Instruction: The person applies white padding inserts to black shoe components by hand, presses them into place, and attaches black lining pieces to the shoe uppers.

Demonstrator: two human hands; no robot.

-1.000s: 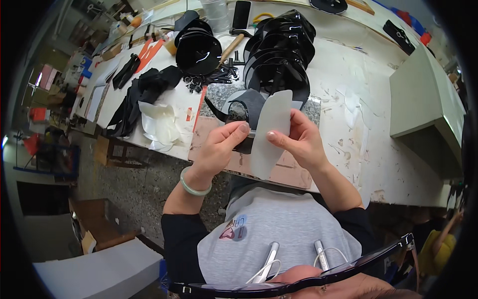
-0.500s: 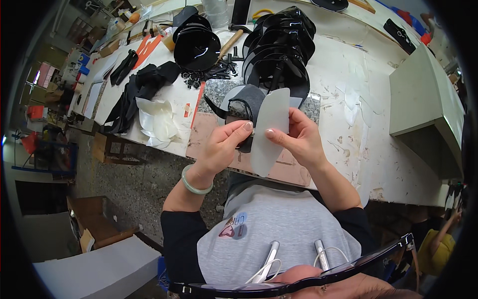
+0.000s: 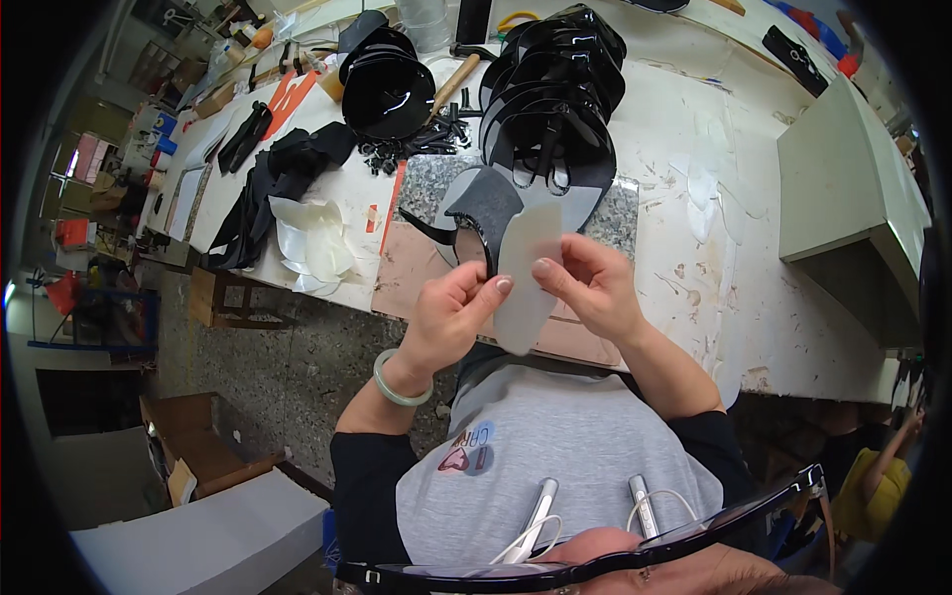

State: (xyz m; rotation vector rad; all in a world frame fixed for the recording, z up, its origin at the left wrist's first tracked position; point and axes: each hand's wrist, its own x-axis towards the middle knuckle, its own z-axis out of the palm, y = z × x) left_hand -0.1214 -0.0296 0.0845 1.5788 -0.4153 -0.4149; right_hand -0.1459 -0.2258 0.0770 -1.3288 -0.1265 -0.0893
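Note:
My right hand (image 3: 599, 288) pinches a thin, whitish translucent leaf-shaped sheet (image 3: 526, 283) by its right edge, thumb on top. The sheet stands tilted in front of my chest. My left hand (image 3: 451, 312) is closed on the lower end of a curved black piece with a grey lining (image 3: 488, 203), which has a narrow black strap sticking out to the left. The sheet overlaps this piece's right side and hides part of it. Behind them, a stack of glossy black curved pieces with grey linings (image 3: 550, 129) lies on the table.
A granite slab (image 3: 620, 213) and a pinkish board (image 3: 402, 268) lie under my hands. To the left are a pile of white sheets (image 3: 315, 248), black fabric pieces (image 3: 283, 178) and small black parts (image 3: 416, 149). A hammer (image 3: 456, 84) lies behind; a grey-white box-like stand (image 3: 843, 178) is at right.
The translucent sheet has turned and its top has dropped a little. My left hand has moved slightly down, and the black piece has tilted, its strap shifting left and lower.

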